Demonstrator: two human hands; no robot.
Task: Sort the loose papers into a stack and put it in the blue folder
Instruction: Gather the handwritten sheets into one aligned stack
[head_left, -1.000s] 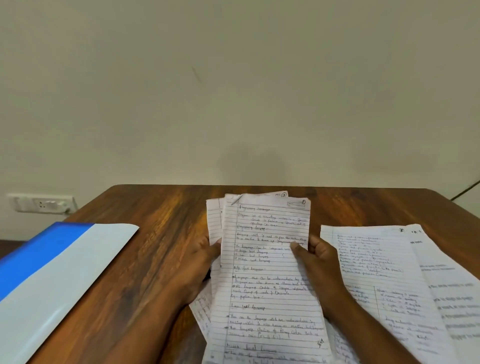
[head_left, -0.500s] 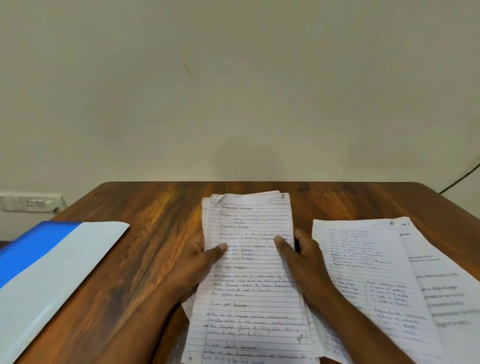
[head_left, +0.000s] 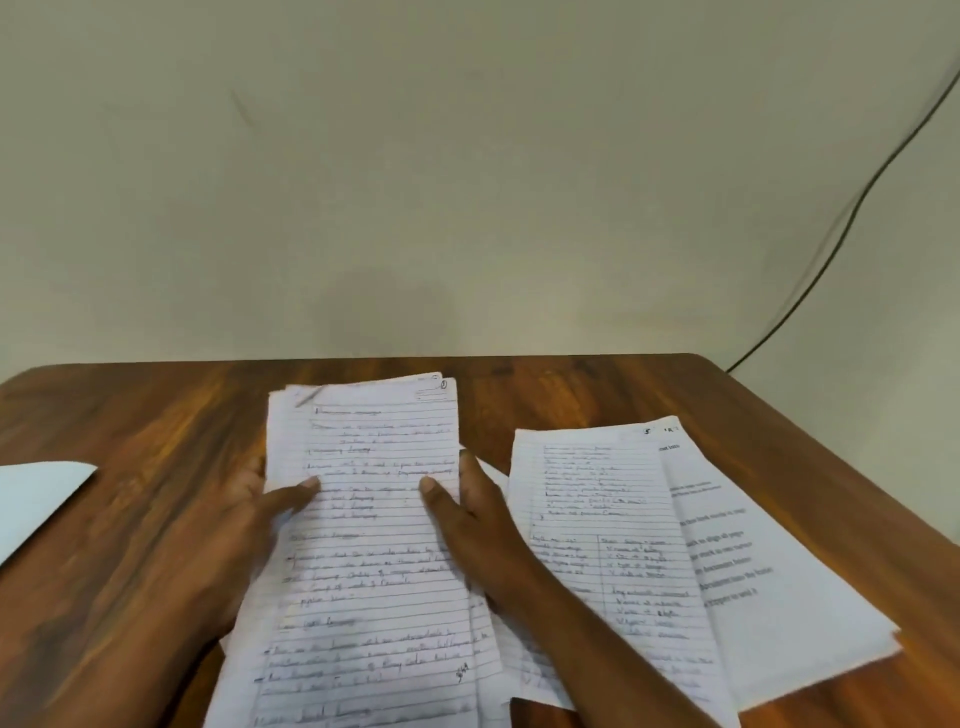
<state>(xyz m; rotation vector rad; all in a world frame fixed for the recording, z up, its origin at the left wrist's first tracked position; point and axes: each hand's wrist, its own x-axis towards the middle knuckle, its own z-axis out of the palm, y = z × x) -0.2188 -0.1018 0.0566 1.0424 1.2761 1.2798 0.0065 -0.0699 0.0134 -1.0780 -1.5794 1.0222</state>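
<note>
The wooden table (head_left: 545, 395) fills the lower half of the view, and on it the gathering step looks to be under way: sheets are being squared into one stack, with more still to collect. To the right lie the loose sheets (head_left: 613, 519), a handwritten page overlapping a printed one, near the right hand but not held. In the middle sits the handwritten stack (head_left: 363, 530), its edges uneven, several sheets fanning out at the bottom and left. The left hand (head_left: 234, 540) grips its left edge, thumb curled over the top page and fingers hidden beneath; the right hand (head_left: 467, 519) grips the right edge the same way, thumb on the paper, so the stack sits directly between the two hands. At the far left only a pale corner of what is probably the blue folder (head_left: 36, 499) shows, well apart from the stack; no blue is visible. The next move likely calls for tapping the edges flush, then adding the sheets on the right before carrying everything left to the folder.
</note>
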